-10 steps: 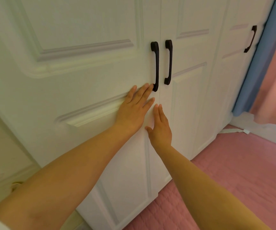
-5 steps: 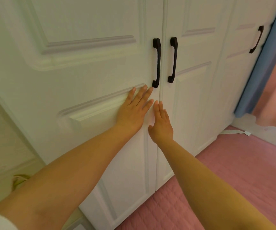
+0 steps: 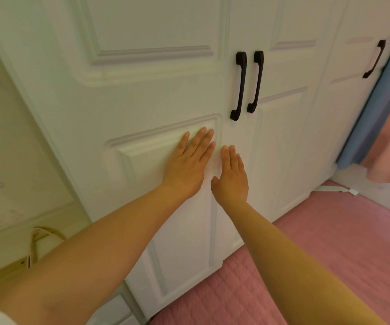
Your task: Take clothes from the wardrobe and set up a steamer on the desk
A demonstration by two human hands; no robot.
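below the black door handles (image 3: 239, 85), left hand (image 3: 187, 165) and right hand (image 3: 232, 179) flat on white wardrobe door (image 3: 142, 102), fingers straight, holding nothing

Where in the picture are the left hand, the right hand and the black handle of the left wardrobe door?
left hand (image 3: 187, 168): head view, on the back of the hand.
right hand (image 3: 232, 180): head view, on the back of the hand.
left door handle (image 3: 239, 86): head view, on the middle of its black bar.
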